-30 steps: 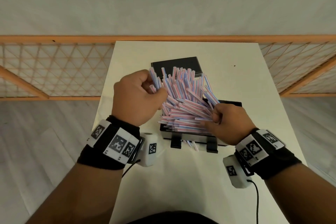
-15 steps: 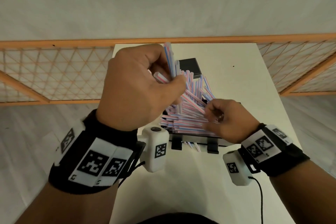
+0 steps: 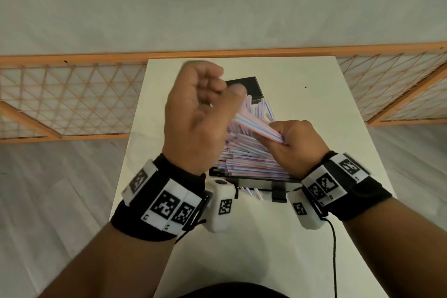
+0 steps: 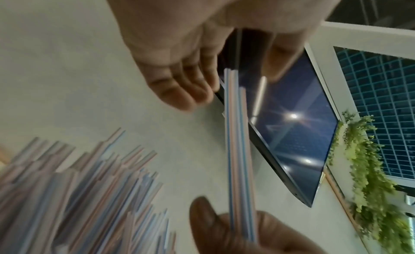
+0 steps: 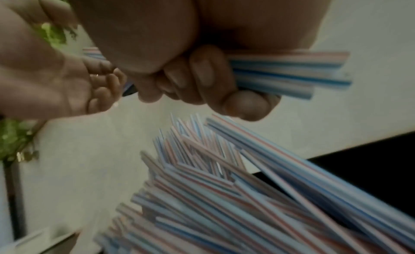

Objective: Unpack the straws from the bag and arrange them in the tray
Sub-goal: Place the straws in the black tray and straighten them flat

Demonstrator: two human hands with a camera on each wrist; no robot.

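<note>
**Progress: straws out and in the tray, tidying unfinished**

The black rectangular tray (image 3: 256, 180) served as landmark; it sat on the white tabletop (image 3: 242, 249), its near edge towards the person. Heaped in it was a large pile of thin plastic straws striped pink, blue and white (image 3: 249, 162), many fanned out and crossing, some tips poking past the far edge. A few straws (image 3: 254, 195) hung below the near edge, out of place.

Above the tray's right side, the right hand (image 3: 297, 145) was curled round one end of a small bundle of straws (image 3: 254, 124), lifted clear of the pile. Above the tray's left side, the left hand (image 3: 196, 116) had fingers bent, with thumb and fingertips at the bundle's other end; a firm pinch was not certain (wrist view blurred).

Beyond the tray lay a flat glossy black panel (image 3: 244, 87). No bag was in view.

Judgement: unpacking appeared done. Left to do: lay the held bundle down, align the crossed straws, recover the strays.
</note>
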